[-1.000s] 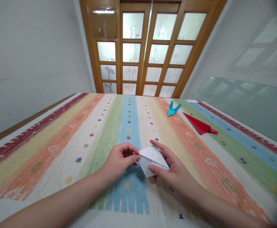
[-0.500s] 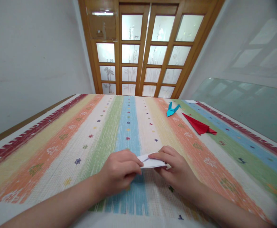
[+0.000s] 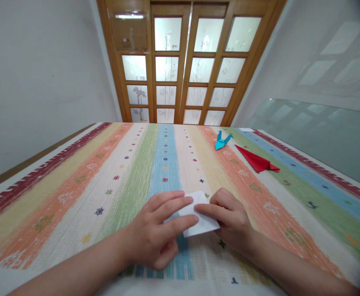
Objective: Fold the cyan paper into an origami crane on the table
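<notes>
A small piece of folded white paper (image 3: 203, 225) is between my two hands, its flat face turned up toward me. My right hand (image 3: 234, 220) grips its right side, with the index finger stretched across the top and the thumb mostly hidden. From the left, my left hand (image 3: 158, 226) reaches over the paper with fingers stretched and apart, the tips lying on its left part. Beyond my right hand, a blue origami figure (image 3: 221, 143) with two upright points rests on the tablecloth. Beside it lies a long, pointed red folded paper (image 3: 257, 159).
A striped, patterned tablecloth (image 3: 133, 176) covers the table. White walls stand left and right, and wooden doors (image 3: 183, 61) with glass panes are behind the far edge. A glass panel (image 3: 315, 135) leans along the right side.
The white paper has turned from nearly edge-on to face up. My left hand has let go of its pinch and spread its fingers over it. The view has shifted slightly.
</notes>
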The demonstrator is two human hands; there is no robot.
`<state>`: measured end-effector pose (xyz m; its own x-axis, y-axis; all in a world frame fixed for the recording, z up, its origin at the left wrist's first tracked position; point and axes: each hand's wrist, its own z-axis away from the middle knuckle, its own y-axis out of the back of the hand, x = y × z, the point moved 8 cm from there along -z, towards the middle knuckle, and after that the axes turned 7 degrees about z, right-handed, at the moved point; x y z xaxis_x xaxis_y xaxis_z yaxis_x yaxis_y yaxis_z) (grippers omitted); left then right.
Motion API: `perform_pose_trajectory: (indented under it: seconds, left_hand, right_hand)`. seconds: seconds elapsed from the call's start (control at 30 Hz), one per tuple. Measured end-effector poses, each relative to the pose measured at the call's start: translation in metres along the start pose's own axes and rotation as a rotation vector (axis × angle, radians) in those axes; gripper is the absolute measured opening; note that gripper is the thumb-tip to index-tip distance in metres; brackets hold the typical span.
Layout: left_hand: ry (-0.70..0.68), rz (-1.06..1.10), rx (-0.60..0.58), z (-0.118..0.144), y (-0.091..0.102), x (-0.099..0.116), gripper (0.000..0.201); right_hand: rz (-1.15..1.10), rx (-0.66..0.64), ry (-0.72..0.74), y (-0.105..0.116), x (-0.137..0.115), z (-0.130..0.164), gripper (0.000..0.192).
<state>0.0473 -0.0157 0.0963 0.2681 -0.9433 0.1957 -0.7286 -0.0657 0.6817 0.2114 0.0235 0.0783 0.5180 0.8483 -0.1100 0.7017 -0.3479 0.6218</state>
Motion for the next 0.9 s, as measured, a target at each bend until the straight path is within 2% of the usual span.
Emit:
perform_pose_trajectory:
  seconds: [0.07,0.13,0.2,0.27,0.37,0.5,0.6,0.67,0.73,0.8,0.9]
  left_hand:
    - [0.116,-0.006,0.069,0.004,0.002,-0.013,0.059]
    - [0.336,0.108,0.096,0.01,-0.003,-0.034,0.063]
    - [0.629,0.381,0.073,0.02,-0.022,-0.059,0.06]
    - [0.895,0.749,0.022,0.032,-0.048,-0.073,0.057]
    - [1.099,1.1,-0.069,0.041,-0.074,-0.073,0.054]
    - [1.211,1.199,-0.058,0.046,-0.08,-0.075,0.045]
    - [1.249,1.108,0.026,0.051,-0.075,-0.087,0.043]
    - [1.25,1.012,0.061,0.055,-0.071,-0.096,0.039]
    - [1.23,0.912,0.065,0.057,-0.068,-0.1,0.039]
    - [1.183,0.775,0.036,0.055,-0.063,-0.1,0.043]
    - [1.035,0.415,-0.061,0.046,-0.049,-0.093,0.047]
  right_hand:
    - [-0.004,-0.003,0.026,-0.001,-0.001,0.001,0.023]
    - [-0.028,0.007,0.06,-0.003,-0.003,0.003,0.023]
    - [-0.057,0.01,0.116,-0.005,-0.007,0.004,0.022]
    - [-0.065,0.003,0.171,-0.007,-0.013,0.005,0.023]
    - [-0.067,-0.023,0.204,-0.01,-0.017,0.005,0.023]
    - [-0.084,-0.063,0.134,-0.016,-0.012,0.003,0.032]
    - [-0.126,-0.107,-0.039,-0.021,0.004,0.004,0.05]
    - [-0.16,-0.114,-0.151,-0.022,0.016,0.006,0.053]
    - [-0.179,-0.132,-0.209,-0.023,0.021,0.006,0.046]
    - [-0.183,-0.198,-0.201,-0.027,0.02,0.004,0.035]
    - [-0.177,-0.357,-0.133,-0.039,0.009,0.003,0.019]
